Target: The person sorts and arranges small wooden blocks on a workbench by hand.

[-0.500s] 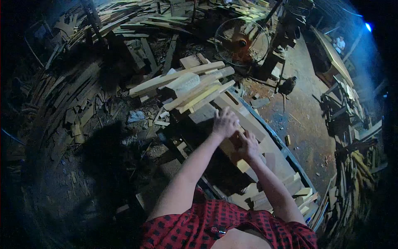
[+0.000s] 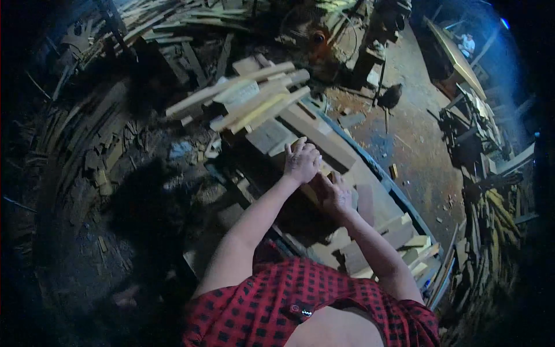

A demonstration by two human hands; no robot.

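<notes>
Over the table [image 2: 374, 170], the left hand [image 2: 302, 162] and right hand [image 2: 337, 196] were closed on the wood [image 2: 325, 168]; its pale end had left view, so it had apparently been turned.

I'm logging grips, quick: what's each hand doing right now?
Left hand: fingers bent over wood; grip unclear.
Right hand: against wood, grip can't be told.
</notes>
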